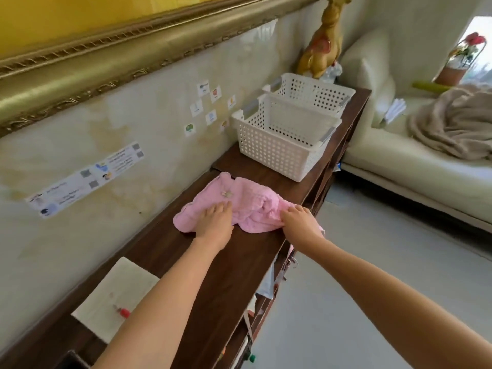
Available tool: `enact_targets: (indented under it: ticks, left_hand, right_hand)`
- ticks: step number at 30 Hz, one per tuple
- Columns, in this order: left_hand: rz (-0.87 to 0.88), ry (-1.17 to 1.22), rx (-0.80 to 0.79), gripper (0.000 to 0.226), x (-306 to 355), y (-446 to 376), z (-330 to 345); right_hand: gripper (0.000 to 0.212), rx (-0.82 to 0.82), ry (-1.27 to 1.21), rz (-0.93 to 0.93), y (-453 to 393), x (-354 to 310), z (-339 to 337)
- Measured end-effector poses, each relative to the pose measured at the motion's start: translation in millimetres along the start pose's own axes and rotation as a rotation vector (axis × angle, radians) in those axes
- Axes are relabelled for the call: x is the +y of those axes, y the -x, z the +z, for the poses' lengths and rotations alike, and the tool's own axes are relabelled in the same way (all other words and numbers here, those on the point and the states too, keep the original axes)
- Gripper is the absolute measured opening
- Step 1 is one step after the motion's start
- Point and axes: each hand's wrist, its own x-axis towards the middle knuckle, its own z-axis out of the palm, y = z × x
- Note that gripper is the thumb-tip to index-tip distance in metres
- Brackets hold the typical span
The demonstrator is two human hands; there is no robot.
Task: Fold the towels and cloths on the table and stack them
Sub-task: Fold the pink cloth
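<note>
On dark wood table (159,251), near front edge, short of white basket (282,139): pink cloth (239,203) rumpled, unfolded. Left hand (214,222) flat on near-left part, fingers straight; right hand (299,219) curled on near-right corner, apparently pinching it. Step looks like spreading before first fold; next needs smoothing flat, then far edge to near.

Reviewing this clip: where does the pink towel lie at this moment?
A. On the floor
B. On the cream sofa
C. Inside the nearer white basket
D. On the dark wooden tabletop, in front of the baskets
D: the pink towel lies rumpled on the wooden tabletop, with the left hand and right hand on its near edge, short of the nearer basket.
</note>
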Motion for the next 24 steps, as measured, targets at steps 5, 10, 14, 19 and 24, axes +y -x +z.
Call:
enact_targets:
  ticks: [5, 10, 14, 19, 24]
  left_hand:
    - [0.082, 0.256, 0.174, 0.028, 21, -22, -8]
    - [0.442, 0.513, 0.139, 0.022, 109, -11, -31]
    - [0.660, 0.576, -0.038, 0.025, 196, 12, -38]
    - [0.962, 0.247, -0.243, 0.024, 327, 72, -24]
    - [1.311, 0.024, -0.196, 0.028, 473, 204, -6]
  right_hand:
    - [0.009, 0.159, -0.273, 0.180, 29, 14, -3]
    - [0.007, 0.262, -0.578, 0.521, 101, 59, -15]
    - [0.013, 0.396, -0.659, 0.744, 190, 98, -28]
    - [0.014, 0.474, -0.655, 1.024, 375, 127, -38]
    - [0.020, 0.606, -0.634, 1.324, 590, 112, -34]
